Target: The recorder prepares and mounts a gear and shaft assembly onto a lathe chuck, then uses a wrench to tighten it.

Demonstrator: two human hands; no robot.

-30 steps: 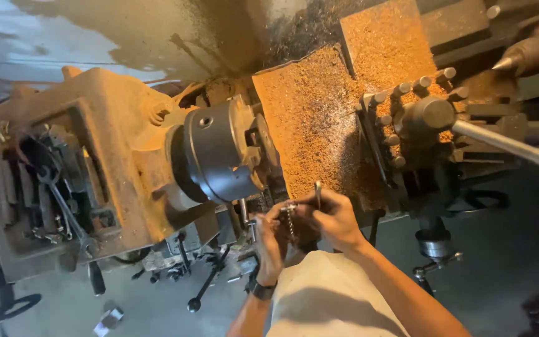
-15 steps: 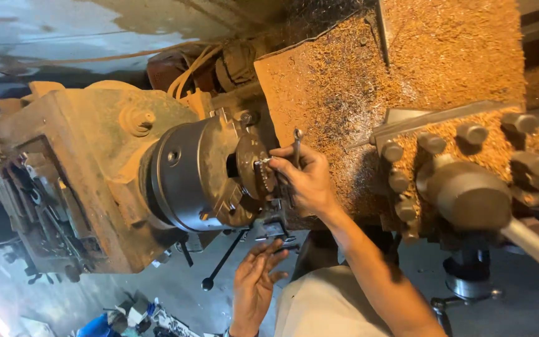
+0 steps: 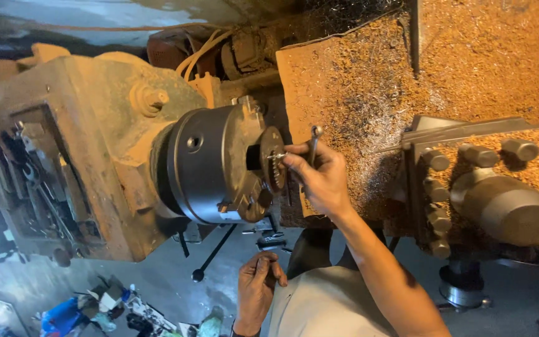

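Right hand point(image 3: 320, 178) is pinching the toothed gear point(image 3: 273, 166) at the lathe chuck point(image 3: 216, 163), fingers closed; left hand point(image 3: 256, 288) hangs loosely curled, empty.

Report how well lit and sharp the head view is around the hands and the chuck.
Head view: warm light falls on the lathe chuck and the right hand at its face, both fairly sharp; the gear-like part is legible; the left hand sits lower in dimmer, bluish light; floor clutter is dark and soft.

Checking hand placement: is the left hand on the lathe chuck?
No. The left hand hangs low near the person's body, well clear of the chuck; only the right hand reaches the chuck's face.
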